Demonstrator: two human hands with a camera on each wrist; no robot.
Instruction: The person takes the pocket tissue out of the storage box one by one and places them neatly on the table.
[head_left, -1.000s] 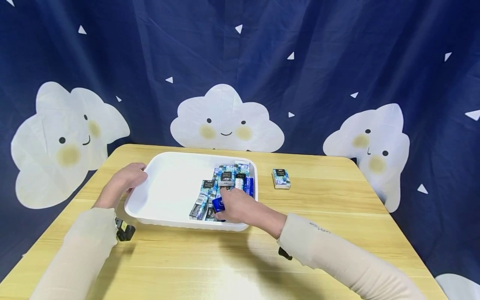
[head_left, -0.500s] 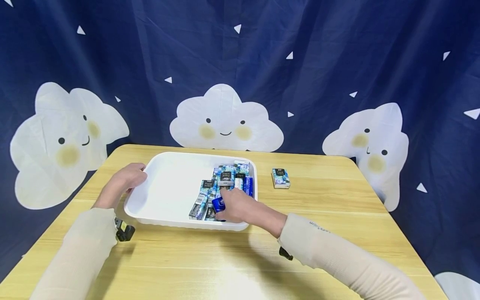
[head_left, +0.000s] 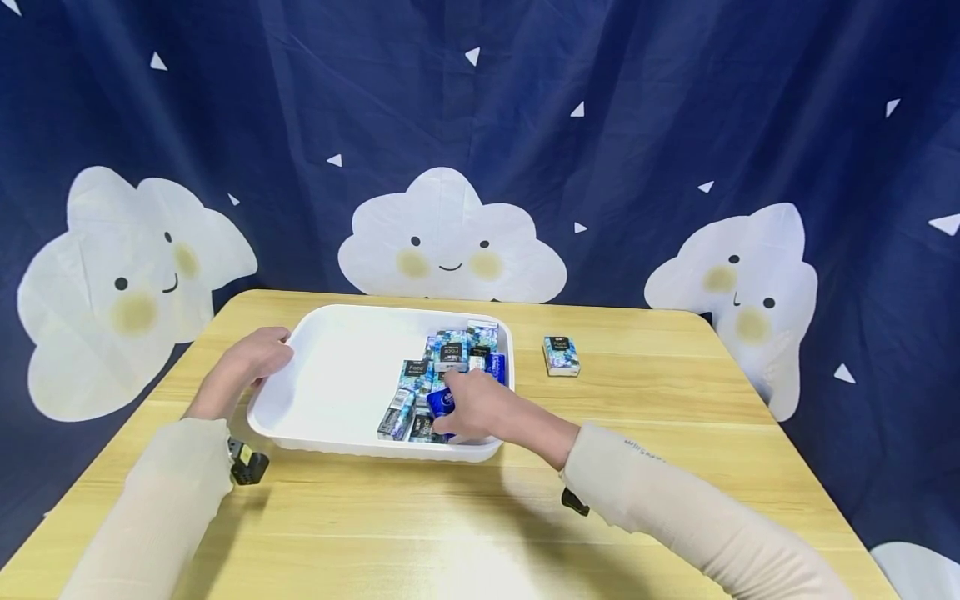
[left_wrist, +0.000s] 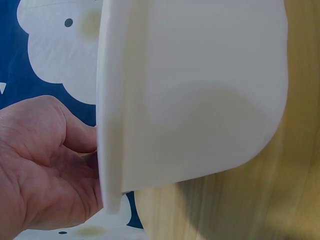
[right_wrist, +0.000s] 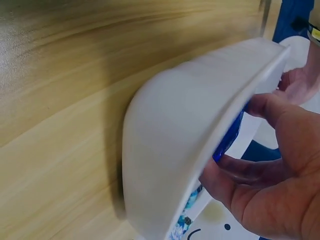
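Observation:
In the head view my left hand (head_left: 262, 352) grips the left end of a white plastic tray (head_left: 330, 375). In the left wrist view the thumb lies at the tray's rim (left_wrist: 111, 125), and the fingertips are hidden behind it. My right hand (head_left: 480, 407) is inside the tray's right end, pinching a dark blue tissue pack (head_left: 441, 402) between thumb and fingers. The right wrist view shows that blue pack (right_wrist: 231, 137) just past the near wall. Several blue-and-white tissue packs (head_left: 452, 348) with black labels lie around it, some partly covered by the hand.
One more patterned tissue pack (head_left: 562, 357) lies on the wooden table (head_left: 660, 417), right of the tray. Another dark blue pack (head_left: 496, 367) rests against the tray's right wall. Behind the table hangs a dark blue curtain (head_left: 420, 83) with clouds.
My right hand has risen slightly and shifted a little to the right, and the blue tissue pack in it has tilted and shows more. The left hand and the tray stay put.

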